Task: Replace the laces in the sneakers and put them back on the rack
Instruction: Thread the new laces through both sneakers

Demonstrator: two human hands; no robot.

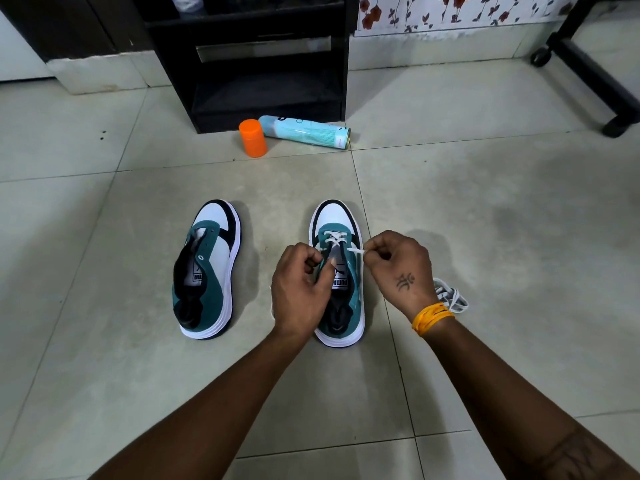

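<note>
The left sneaker (pixel 207 268) stands unlaced on the floor (pixel 485 202), waiting its turn. The left hand (pixel 300 282) pinches one end of the white lace (pixel 334 239) beside the right sneaker (pixel 339 271), probably to keep it taut. The right hand (pixel 398 268) pinches the other end, seemingly drawing it through an eyelet. A spare lace (pixel 450 296) lies behind that wrist. The rack (pixel 270 64) stands beyond.

Two teal, white and black sneakers on the tiled floor: one unlaced (pixel 207 268), one partly laced (pixel 341 271). Two white laces: one threaded in the shoe (pixel 334 239), one loose in a bundle (pixel 450 296). Two hands: left (pixel 299 289), right (pixel 398 268). One spray can (pixel 306 131). One orange cap (pixel 253 137). One black rack (pixel 263 60).
</note>
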